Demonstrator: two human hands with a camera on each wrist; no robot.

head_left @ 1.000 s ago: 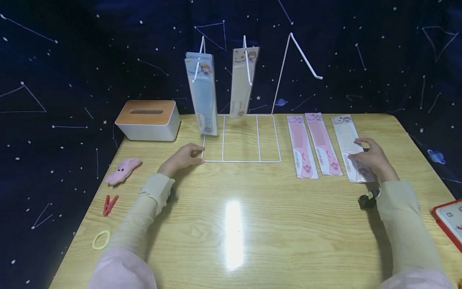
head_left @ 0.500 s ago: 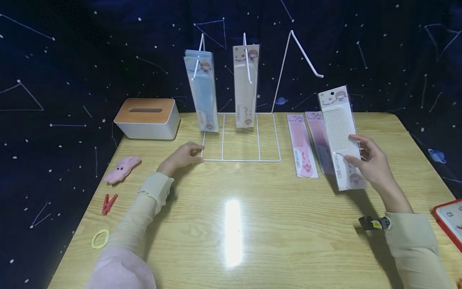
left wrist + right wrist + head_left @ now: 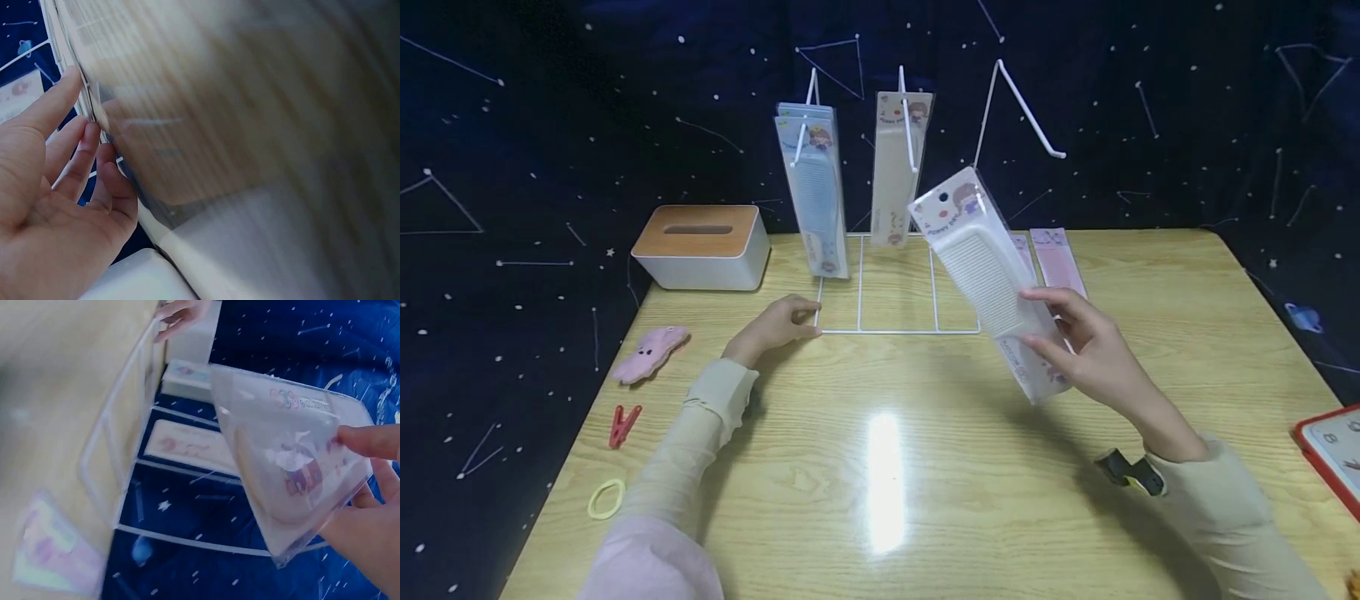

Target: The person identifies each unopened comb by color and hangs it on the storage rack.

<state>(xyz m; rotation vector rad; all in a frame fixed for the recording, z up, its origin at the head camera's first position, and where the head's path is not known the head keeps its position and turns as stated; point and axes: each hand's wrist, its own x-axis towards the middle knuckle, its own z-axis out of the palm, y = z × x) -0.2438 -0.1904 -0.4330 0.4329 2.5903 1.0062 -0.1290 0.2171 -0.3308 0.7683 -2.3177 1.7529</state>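
My right hand (image 3: 1101,354) grips a white comb in a clear packet (image 3: 977,267) by its lower end, thumb in front. The packet is tilted in the air, its punched hole at the upper left, overlapping the right side of the white wire rack (image 3: 898,332). In the right wrist view, the packet's lower end (image 3: 287,444) shows between thumb and fingers. My left hand (image 3: 771,329) holds the front left corner of the rack's base with thumb and forefinger. Blue packaged combs (image 3: 816,200) hang on the left hook, a cream packaged comb (image 3: 895,179) on the middle one.
Pink packaged combs (image 3: 1058,258) lie right of the rack, partly hidden by the packet and right hand. A wood-topped tissue box (image 3: 700,247) stands at back left. Along the left edge lie a pink plush (image 3: 651,354), red clip (image 3: 622,427) and yellow ring (image 3: 606,500).
My right hand has picked up the white comb packet from the table and carried it left toward the rack, tilting it. The left hand stays at the rack's corner.
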